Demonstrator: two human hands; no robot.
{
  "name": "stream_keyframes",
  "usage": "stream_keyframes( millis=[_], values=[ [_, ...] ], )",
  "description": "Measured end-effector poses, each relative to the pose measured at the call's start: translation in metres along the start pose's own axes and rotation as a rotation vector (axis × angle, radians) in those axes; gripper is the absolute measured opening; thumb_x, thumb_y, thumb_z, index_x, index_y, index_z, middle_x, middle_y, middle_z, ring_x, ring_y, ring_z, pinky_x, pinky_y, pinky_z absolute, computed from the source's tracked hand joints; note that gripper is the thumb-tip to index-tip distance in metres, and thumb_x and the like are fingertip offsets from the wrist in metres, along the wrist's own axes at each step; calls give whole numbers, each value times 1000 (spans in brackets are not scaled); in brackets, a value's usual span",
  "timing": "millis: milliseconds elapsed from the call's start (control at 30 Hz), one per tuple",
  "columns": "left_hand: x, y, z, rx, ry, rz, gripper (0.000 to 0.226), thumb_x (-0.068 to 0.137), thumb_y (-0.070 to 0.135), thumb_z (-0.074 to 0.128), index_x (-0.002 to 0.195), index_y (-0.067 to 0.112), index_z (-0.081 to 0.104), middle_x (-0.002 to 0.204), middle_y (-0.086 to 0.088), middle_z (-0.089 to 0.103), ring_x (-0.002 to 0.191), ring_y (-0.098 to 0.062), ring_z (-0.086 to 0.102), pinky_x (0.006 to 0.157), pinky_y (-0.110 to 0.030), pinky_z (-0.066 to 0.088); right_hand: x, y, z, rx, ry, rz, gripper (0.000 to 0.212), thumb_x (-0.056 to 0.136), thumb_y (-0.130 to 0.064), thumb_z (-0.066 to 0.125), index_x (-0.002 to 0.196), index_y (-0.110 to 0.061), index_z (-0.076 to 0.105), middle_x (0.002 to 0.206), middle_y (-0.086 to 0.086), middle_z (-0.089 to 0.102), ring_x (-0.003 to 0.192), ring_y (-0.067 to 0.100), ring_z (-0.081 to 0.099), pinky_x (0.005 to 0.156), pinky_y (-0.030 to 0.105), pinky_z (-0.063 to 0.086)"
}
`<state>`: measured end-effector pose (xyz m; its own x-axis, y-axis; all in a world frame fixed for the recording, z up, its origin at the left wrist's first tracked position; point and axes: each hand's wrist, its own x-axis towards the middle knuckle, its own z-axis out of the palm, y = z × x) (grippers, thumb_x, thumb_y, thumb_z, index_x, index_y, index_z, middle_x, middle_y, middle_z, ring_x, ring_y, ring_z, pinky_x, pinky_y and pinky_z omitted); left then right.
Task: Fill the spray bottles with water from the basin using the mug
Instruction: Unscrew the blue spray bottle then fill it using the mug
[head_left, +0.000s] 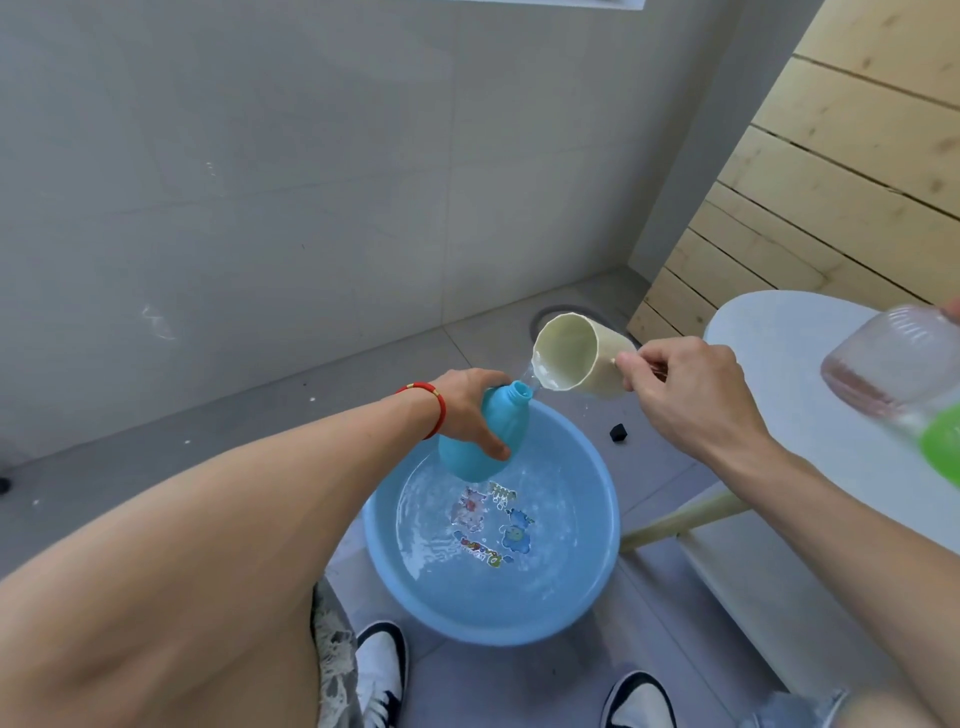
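Floor (249, 415): grey tiles; we see the basin standing on it, with a small black piece (617, 432) lying just beyond the basin's right side.
Tabletop (779, 343): white and round, to the right of the basin; a clear bottle (893, 358) with a green part shows blurred at its right edge.
Basin (395, 587): blue, round, holding water; cartoon stickers show on its bottom through the water.
Blue bottle (498, 431): uncapped, tilted, held above the far rim of the basin, its open neck pointing up and right toward the mug.
Mug (576, 353): cream, tipped on its side above and just beyond the basin, its lip right at the bottle's neck; we see water running from it to the neck.
Left hand (467, 410): our fingers grip the blue bottle round its body; a red cord circles the wrist.
Right hand (685, 384): our fingers are curled tight on the mug's handle.
Shoes (382, 670): black and white, just this side of the basin.
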<state>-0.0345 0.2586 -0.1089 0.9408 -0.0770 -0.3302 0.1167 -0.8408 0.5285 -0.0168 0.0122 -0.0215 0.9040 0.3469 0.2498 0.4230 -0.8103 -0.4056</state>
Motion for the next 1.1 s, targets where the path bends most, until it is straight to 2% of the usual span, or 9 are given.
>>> stream_keyframes(
  millis=[200,333,533,667,867,1100],
  values=[
    [0,2,1,8,-8,-4,87,65,45,94,140,34,52,121,7,58,112,-22,59,96,-40,53,1,1,0,-29,34,-37,40,100,-33,57,67,-11,66,58,10,60,65,37,56,66,44,50],
    [1,2,2,16,-12,-3,89,65,47,94,142,34,51,127,5,60,113,-23,58,97,-41,53,1,1,1,-52,61,-76,42,100,-32,57,66,-8,63,57,11,59,65,41,54,66,47,50],
    [0,3,2,16,-23,-8,90,64,48,93,142,35,51,128,4,60,113,-23,59,97,-42,53,-1,-1,0,-67,99,-133,41,100,-29,60,65,-9,58,55,9,54,61,40,49,61,43,46],
    [1,3,1,3,-17,-5,88,65,48,93,142,34,51,128,4,61,112,-22,60,95,-40,54,-1,0,0,-78,128,-168,38,100,-27,60,67,-8,63,56,10,56,60,41,51,60,45,47],
    [0,3,1,-7,-5,6,75,66,46,93,131,33,56,118,5,62,105,-21,59,87,-36,52,-1,-1,-1,-113,155,-212,40,100,-24,61,63,-16,50,52,-1,39,55,35,41,57,41,44],
    [1,3,1,-4,-5,4,76,65,47,93,130,33,57,116,6,62,106,-22,61,88,-38,54,0,0,0,-140,184,-253,35,99,-20,63,66,-11,60,55,1,40,56,33,39,55,38,40]
  ],
)
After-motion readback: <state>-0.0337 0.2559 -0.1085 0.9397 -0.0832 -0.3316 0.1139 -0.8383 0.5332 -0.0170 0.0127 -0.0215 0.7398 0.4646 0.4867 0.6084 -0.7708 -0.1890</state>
